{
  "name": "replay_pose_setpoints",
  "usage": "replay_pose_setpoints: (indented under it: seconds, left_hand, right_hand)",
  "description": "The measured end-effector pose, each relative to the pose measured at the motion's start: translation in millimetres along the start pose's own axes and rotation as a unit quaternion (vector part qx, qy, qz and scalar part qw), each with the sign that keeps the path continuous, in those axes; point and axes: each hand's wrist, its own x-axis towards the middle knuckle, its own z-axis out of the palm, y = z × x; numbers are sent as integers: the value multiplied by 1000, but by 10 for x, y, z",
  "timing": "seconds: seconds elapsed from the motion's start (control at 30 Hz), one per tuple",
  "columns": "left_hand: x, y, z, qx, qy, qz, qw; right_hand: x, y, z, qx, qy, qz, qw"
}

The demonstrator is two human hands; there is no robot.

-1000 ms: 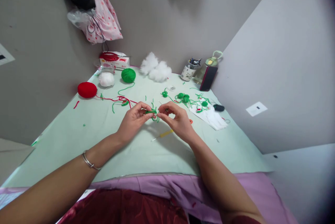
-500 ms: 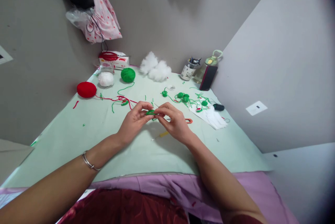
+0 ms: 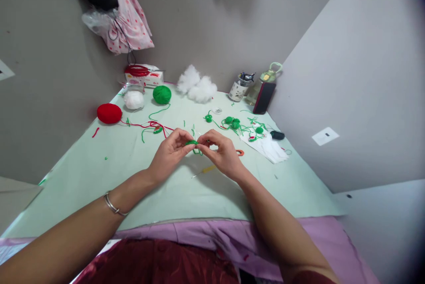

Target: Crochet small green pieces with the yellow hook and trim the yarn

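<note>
A small green crochet piece (image 3: 191, 142) is held up over the table between my two hands. My left hand (image 3: 169, 153) pinches it between thumb and fingers, covering part of it. From the other side, the thumb and forefinger of my right hand (image 3: 222, 152) close on its right end. Green yarn strands hang below the fingertips, and thin light strands stick up behind them. A crochet hook with a yellow handle (image 3: 208, 169) lies on the table under my right hand. Just past that hand shows an orange handle loop (image 3: 239, 153), the rest hidden.
Red (image 3: 109, 113), white (image 3: 134, 100) and green yarn balls (image 3: 162, 94) sit at the back left. White stuffing (image 3: 202, 89) lies at the back. Small green crochet pieces (image 3: 235, 123) and a white cloth (image 3: 267, 144) lie right, near a pen holder (image 3: 238, 90), phone (image 3: 264, 98) and bottle (image 3: 254, 94).
My right thumb and forefinger have shifted on the green crochet piece and now meet at its right end, with a wider gap inside the hand. The piece looks turned more edge-on.
</note>
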Motion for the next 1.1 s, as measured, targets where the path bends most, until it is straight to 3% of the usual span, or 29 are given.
replay_pose_setpoints:
  seconds: [0.23,0.57,0.63,0.8,1.1]
  left_hand:
    - [29,49,-35,-13,-29,-44,999]
    - [51,-14,-59,-58,-26,-84,994]
    - [48,-12,-66,-60,-26,-89,994]
    - [55,-14,-89,-61,-36,-95,993]
    - [50,-20,-123,-49,-73,-87,992]
  right_hand:
    - [-12,-30,-7,-23,-10,-11,1000]
    - [6,35,-144,96,16,38,995]
    - [9,40,-163,75,27,37,996]
    - [19,40,-209,-28,64,-45,997]
    - [20,51,-209,-97,40,-80,991]
